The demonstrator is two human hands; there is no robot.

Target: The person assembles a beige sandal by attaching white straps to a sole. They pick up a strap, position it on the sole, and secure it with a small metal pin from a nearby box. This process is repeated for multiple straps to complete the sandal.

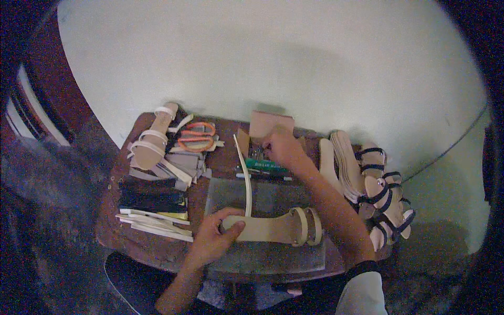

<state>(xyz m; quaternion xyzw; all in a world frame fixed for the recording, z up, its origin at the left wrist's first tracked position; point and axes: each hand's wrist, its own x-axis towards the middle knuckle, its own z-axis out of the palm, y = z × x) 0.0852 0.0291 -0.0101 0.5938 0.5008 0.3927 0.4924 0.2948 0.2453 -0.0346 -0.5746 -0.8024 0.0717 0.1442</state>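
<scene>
My left hand (218,239) is closed round the heel end of a beige sandal (265,230), which lies lengthwise above a dark mat (220,191). Two pale straps cross the sandal's toe end at the right. A long cream strap (245,176) rises from beside my left fingers and curves away toward the back. My right hand (286,151) reaches to the open small cardboard box (270,122) at the back of the table. Its fingers are bent together over the box's small contents; whatever they pinch is too small to make out.
A finished-looking pale sandal (149,144) and orange-handled scissors (197,137) lie at the back left. Below them are black strips (152,199) and white strips (155,224). Stacked soles (344,163) and black-strapped sandals (386,194) crowd the right side. A green box (265,165) sits mid-table.
</scene>
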